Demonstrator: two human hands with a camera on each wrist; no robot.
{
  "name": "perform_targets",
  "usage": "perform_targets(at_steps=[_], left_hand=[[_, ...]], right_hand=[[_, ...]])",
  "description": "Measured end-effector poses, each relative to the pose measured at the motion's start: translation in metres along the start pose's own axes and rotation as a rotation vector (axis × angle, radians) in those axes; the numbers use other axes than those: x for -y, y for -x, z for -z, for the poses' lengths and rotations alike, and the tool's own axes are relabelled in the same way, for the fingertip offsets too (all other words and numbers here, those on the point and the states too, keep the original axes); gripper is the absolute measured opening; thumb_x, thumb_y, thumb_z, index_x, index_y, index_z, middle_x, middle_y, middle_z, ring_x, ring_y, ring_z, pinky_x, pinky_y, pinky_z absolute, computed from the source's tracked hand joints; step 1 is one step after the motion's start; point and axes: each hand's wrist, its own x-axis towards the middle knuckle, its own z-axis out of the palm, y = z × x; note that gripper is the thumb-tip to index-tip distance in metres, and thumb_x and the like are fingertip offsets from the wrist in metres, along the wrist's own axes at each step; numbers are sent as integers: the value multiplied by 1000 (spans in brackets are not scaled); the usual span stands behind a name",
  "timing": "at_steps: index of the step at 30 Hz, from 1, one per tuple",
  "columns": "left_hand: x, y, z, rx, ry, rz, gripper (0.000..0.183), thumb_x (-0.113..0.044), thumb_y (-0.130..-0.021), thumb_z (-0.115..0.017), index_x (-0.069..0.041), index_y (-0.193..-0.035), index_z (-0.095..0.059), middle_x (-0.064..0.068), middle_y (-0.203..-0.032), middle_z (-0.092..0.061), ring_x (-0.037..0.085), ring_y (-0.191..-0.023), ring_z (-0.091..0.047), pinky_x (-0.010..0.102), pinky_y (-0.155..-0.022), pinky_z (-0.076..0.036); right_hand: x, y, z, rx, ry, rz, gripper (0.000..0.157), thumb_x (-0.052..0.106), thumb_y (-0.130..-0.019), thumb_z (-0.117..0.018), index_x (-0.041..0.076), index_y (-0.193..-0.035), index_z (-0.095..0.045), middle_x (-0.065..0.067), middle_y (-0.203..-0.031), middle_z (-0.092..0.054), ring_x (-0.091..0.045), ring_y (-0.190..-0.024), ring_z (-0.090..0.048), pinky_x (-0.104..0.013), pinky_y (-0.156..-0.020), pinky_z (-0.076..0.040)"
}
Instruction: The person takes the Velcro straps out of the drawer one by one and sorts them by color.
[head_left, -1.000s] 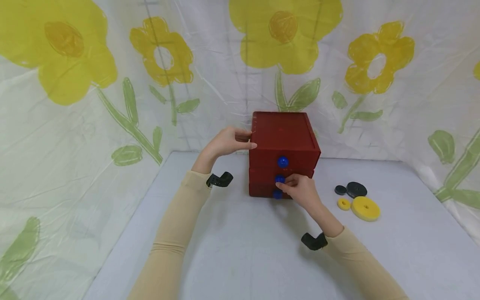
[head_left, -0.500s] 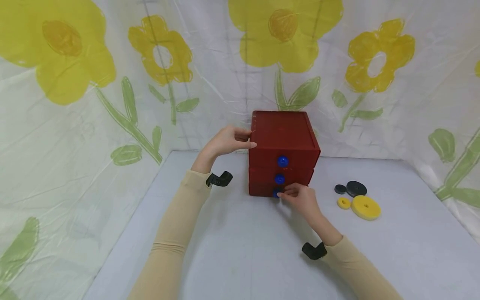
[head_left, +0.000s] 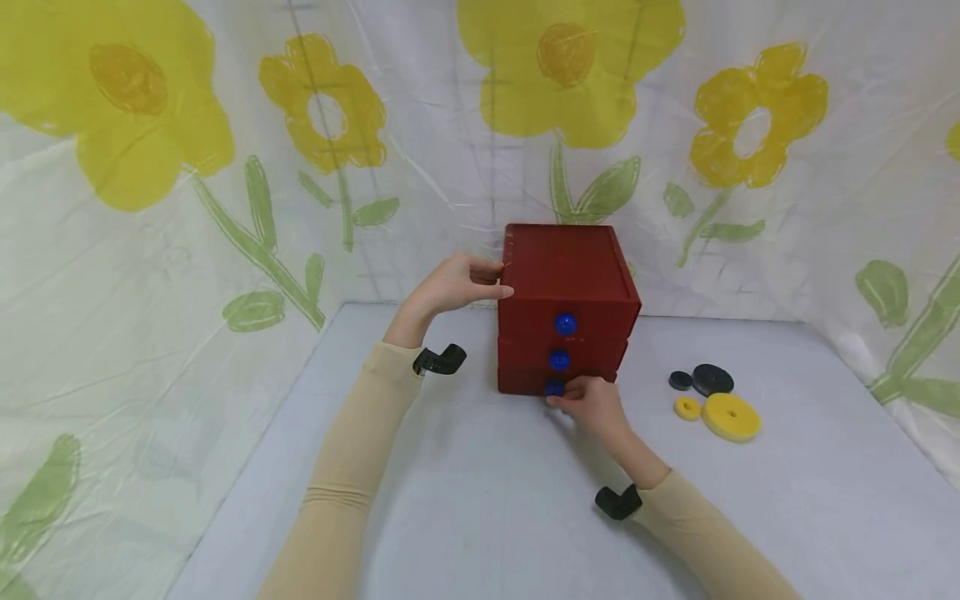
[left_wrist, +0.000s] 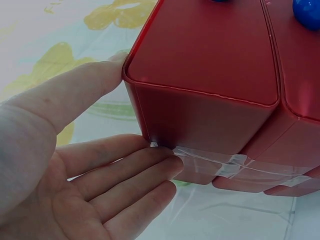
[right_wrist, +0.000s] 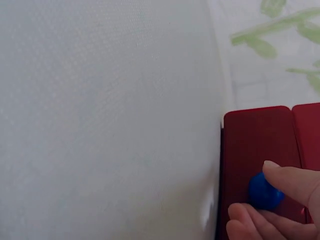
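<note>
A red box of three stacked drawers (head_left: 562,262) stands at the back of the table, each front bearing a round blue knob. My left hand (head_left: 459,285) rests on its left side, thumb at the upper front corner. The left wrist view shows those fingers (left_wrist: 120,200) nearly straight against the red wall. Down at the front, my right hand (head_left: 596,408) pinches the bottom knob (head_left: 554,389). From the right wrist, thumb and curled fingers flank this blue knob (right_wrist: 264,192). The middle knob (head_left: 559,360) and top knob (head_left: 566,324) are untouched.
Right of the box lie a large yellow disc (head_left: 731,417), a small yellow ring (head_left: 687,408), a large black disc (head_left: 712,380) and a small black one (head_left: 681,381). A flower-printed curtain (head_left: 435,167) hangs behind and at the sides. Clear tape (left_wrist: 235,165) crosses the box's side.
My right hand has gone down from the middle knob to the bottom one. The left hand keeps its place on the box, and the drawers look unchanged.
</note>
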Motion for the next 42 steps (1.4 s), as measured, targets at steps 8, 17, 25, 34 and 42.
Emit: perform_targets(at_steps=[8, 17, 25, 34, 42], left_hand=[[0, 1, 0, 5, 15, 3, 65, -44, -81, -72, -12, -135, -54, 2, -134, -57, 16, -122, -54, 34, -96, -48], [-2, 2, 0, 4, 3, 14, 66, -46, -81, -72, -14, -135, -54, 1, -134, -57, 16, -123, -54, 33, -96, -48], [-1, 1, 0, 6, 2, 8, 64, -44, -81, -72, -13, -135, -55, 2, -134, -57, 16, -123, -54, 34, -97, -48], [-1, 1, 0, 8, -9, 11, 64, -45, -81, -72, -15, -135, -55, 1, -133, -58, 16, -123, -54, 34, -96, -48], [-4, 2, 2, 10, -1, 20, 65, -46, -81, -72, -15, -135, -54, 1, -134, -57, 15, -123, -53, 34, -97, -48]], right_hand=[[0, -2, -3, -12, 8, -7, 29, 27, -75, -81, 0, -77, -72, -6, -67, -70, -10, -58, -61, -24, -50, -45], [-1, -4, -3, -32, 23, -18, 29, 28, -73, -82, 0, -76, -72, -6, -67, -70, -9, -56, -59, -24, -50, -45], [-2, -3, -3, -36, 10, -14, 26, 27, -73, -82, 3, -69, -74, -5, -61, -68, -9, -52, -53, -24, -46, -42], [0, 4, -2, -27, 18, -24, 26, 28, -74, -81, 3, -70, -75, -5, -61, -68, -10, -54, -53, -23, -48, -41], [3, 18, -1, -36, 31, 27, 25, 27, -72, -83, 4, -69, -75, -1, -59, -67, -11, -59, -55, -24, -53, -43]])
